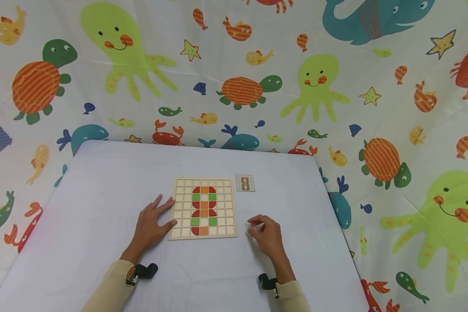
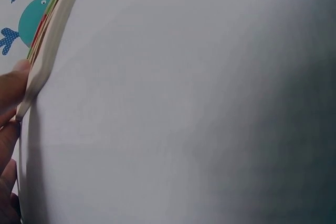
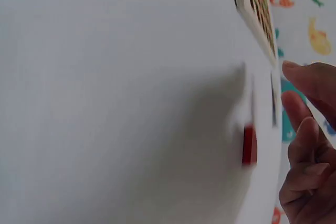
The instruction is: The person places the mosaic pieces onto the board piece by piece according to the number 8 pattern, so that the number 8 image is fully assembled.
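Observation:
A wooden grid board [image 1: 183, 219] lies flat with red rounded, orange and green square tiles set in it as a figure-eight shape. Its bottom row has a red tile [image 1: 195, 231] and an orange tile [image 1: 204, 231], with a bare cell to their right. Spread along the board's left edge, my left hand [image 1: 150, 223] touches it with thumb and fingers. To the right of the board hovers my right hand [image 1: 269, 234], fingers loosely bent, nothing visible between the tips. Below those fingers a blurred red piece [image 3: 249, 145] rests on the cloth in the right wrist view.
A small pattern card [image 1: 245, 183] showing a similar coloured figure lies beyond the board's upper right corner. White cloth [image 1: 296, 182] covers the table, and a sea-animal printed curtain [image 1: 234, 56] hangs behind and around it.

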The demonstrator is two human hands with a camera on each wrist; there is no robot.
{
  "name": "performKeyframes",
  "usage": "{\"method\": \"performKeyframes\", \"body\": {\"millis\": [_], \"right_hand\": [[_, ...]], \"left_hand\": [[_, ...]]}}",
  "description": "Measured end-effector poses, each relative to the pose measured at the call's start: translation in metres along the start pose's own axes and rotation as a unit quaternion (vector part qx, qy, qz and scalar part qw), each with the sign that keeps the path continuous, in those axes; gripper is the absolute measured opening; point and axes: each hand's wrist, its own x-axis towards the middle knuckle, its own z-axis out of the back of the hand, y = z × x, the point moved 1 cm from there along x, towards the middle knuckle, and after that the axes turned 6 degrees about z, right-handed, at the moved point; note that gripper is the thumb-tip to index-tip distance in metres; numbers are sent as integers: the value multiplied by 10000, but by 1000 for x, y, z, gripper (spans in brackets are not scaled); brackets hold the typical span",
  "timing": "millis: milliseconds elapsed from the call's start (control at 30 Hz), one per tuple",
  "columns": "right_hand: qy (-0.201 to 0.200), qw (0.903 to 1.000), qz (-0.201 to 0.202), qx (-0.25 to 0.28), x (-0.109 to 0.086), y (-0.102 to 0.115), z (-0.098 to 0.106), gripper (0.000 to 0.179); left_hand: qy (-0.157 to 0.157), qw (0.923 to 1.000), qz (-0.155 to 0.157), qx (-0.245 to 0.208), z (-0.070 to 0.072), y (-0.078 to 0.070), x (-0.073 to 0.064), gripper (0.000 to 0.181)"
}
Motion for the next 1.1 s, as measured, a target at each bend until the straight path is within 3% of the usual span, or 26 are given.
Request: {"method": "performKeyframes", "body": {"millis": [200, 367, 800, 1100], "right_hand": [[89, 9984, -267, -488, -5, -26, 28, 28], [376, 9963, -339, -695, -7, -37, 35, 27], [246, 9883, 245, -1488, -5, -27, 24, 11], [299, 9903, 619, -1209, 0, -9, 0, 7]], "left_hand": [[24, 10000, 15, -3, -1, 2, 1, 73], [-22, 10000, -37, -7, -1, 2, 0, 71], [96, 9999, 19, 34, -2, 5, 3, 73], [-12, 10000, -54, 51, -3, 5, 2, 73]]}}
